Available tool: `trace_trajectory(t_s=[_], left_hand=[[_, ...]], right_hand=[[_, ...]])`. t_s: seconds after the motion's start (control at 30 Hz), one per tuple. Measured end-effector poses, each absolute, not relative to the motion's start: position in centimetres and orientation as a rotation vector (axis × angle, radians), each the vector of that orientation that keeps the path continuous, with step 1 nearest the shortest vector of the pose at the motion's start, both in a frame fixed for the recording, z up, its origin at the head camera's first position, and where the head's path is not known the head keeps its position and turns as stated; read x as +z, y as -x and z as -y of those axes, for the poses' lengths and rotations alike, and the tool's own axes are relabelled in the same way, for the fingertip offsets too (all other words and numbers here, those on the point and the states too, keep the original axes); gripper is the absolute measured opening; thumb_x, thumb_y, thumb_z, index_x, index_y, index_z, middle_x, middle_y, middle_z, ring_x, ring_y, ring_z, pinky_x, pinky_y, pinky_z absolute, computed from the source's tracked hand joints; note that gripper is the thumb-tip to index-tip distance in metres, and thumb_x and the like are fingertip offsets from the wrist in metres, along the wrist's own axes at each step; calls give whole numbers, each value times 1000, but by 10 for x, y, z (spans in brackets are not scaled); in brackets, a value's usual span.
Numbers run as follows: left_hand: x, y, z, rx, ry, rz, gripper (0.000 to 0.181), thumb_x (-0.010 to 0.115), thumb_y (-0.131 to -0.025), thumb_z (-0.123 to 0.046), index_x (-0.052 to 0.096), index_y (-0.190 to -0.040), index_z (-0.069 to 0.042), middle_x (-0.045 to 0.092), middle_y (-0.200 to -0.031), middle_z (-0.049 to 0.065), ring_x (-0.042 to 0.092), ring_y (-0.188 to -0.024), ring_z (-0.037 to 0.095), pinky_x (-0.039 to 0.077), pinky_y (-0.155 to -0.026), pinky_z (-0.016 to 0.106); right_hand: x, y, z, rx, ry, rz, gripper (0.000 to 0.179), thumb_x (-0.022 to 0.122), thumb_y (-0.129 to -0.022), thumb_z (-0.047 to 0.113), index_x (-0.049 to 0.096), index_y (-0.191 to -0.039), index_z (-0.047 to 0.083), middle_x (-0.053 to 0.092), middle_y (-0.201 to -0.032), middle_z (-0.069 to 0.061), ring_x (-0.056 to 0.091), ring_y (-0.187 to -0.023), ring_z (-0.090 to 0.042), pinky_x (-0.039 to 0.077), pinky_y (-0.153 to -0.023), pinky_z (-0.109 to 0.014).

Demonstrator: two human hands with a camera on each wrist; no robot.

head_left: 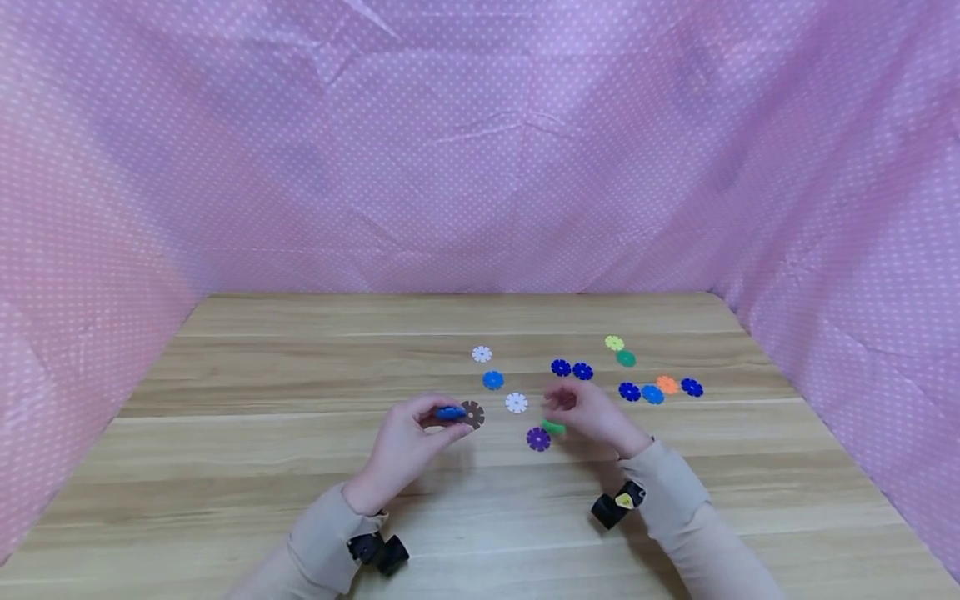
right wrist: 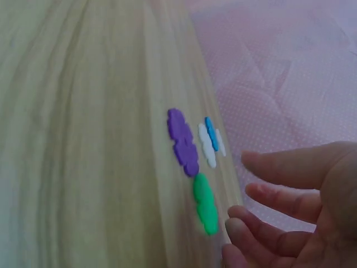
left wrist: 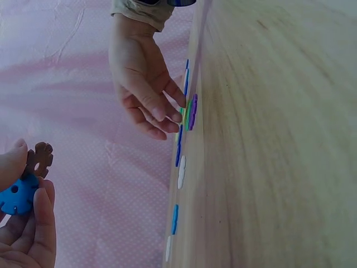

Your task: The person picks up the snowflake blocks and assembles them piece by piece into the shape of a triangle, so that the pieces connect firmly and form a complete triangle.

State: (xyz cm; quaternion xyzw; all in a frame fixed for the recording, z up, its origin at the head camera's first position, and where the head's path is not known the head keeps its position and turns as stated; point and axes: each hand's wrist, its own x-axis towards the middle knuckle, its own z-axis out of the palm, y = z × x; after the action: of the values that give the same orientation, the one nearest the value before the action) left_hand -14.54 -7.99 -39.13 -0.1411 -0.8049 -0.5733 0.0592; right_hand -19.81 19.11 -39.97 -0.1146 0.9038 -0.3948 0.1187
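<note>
My left hand pinches a blue snowflake disc between thumb and fingers. Joined to it at an angle is a brown snowflake disc, its slotted rim pointing up in the left wrist view. Over the right half of the table, my right hand hovers with nothing in its loosely bent fingers. Just below those fingers lies a green disc, partly hidden in the head view. A purple disc sits right beside the green one, and a white disc is between the two hands.
Farther back lie another white disc and a light blue disc. To the right are several dark blue discs, an orange disc, a yellow disc and a teal disc. Pink dotted cloth surrounds the wooden table.
</note>
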Motion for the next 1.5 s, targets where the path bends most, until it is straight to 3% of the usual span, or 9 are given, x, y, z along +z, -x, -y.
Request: trace_trajectory(t_s=[0.4,0.9,1.2,1.5], left_hand=[[-393,145,78,-1762,477,2411,19,78,-76,-9,72,-94,-5,71,-91,7,67,-80,12,55,-76,23],[-397,140,77,-1788,484,2417,20,76,-78,-9,71,-96,-4,71,-95,8,67,-84,15,55,-79,24],[-395,139,78,-1759,446,2431,19,76,-77,-8,71,-96,-6,71,-94,5,67,-84,13,54,-79,24],[-392,139,79,-1761,445,2390,18,77,-76,-6,72,-94,-9,72,-92,3,67,-83,12,55,-77,23]], right_hand=[[-404,201,-194,-936,325,-2709,28,76,-75,4,65,-100,8,60,-91,-4,54,-84,-17,49,-75,-32],[-406,196,-189,-768,352,-2745,23,76,-72,-1,68,-90,12,60,-84,0,54,-80,-16,49,-72,-32],[-403,194,-194,-911,395,-2691,13,73,-78,4,62,-79,10,58,-79,-1,51,-74,-15,45,-67,-29],[-392,184,-185,-1239,373,-2551,10,63,-89,13,59,-85,6,59,-78,-4,57,-69,-17,51,-64,-30]])
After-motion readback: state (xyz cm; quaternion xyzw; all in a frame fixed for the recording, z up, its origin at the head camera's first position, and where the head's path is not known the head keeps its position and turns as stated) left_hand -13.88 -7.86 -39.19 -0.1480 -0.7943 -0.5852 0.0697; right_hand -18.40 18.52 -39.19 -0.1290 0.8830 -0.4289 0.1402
